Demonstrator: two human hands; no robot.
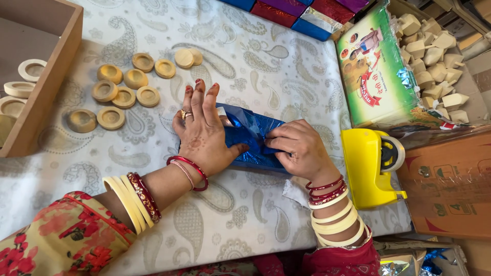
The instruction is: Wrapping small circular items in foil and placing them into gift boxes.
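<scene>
Blue foil-wrapped box (250, 140) lies on worktop (266, 76) between our hands. Left hand (204, 135) flat, fingers spread, pressing foil; right hand (296, 148) pinching fold. Risk we see: thin foil tears or flap springs open if pinch slips; yellow tape dispenser (371, 166) just right of right hand.

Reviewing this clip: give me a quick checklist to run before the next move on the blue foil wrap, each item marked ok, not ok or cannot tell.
1. Left hand lies flat on the blue foil packet, pinning it: ok.
2. Right hand pinches a foil fold at the packet's edge: ok.
3. Fold lies flat and closed: cannot tell, fingers cover it.
4. Yellow tape dispenser stands beside the right hand: ok.
5. Tape end free to pull: cannot tell.
6. Round wooden pieces lie apart from the packet on the patterned cloth: ok.
</scene>
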